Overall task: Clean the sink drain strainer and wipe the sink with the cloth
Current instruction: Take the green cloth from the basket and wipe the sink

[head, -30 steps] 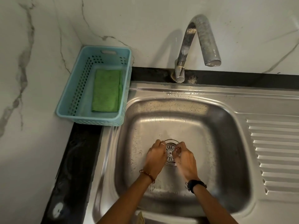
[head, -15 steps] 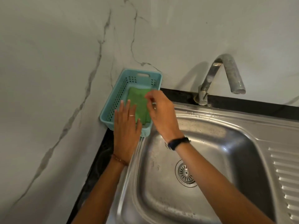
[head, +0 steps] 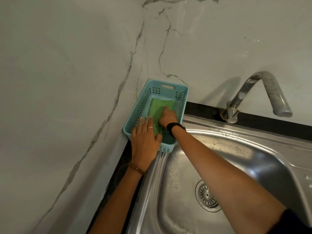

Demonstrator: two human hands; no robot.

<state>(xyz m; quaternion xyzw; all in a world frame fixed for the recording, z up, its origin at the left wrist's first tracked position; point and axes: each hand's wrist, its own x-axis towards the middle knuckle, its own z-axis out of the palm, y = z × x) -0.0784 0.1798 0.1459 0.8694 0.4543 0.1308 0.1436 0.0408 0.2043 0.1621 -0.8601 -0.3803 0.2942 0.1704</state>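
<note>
Marble-look wall corner, steel sink point(head: 219, 149) set into a dark bench. Blue basket point(head: 181, 94) sits in the corner by the basin, keeping the green cloth point(head: 157, 107) off the wet steel. Right hand point(head: 168, 116) is down on the cloth, grip closure not visible. Left hand point(head: 145, 141) rests flat on the basket's near rim, released, probably steadying it. Strainer point(head: 205, 195) sits in the drain.
</note>
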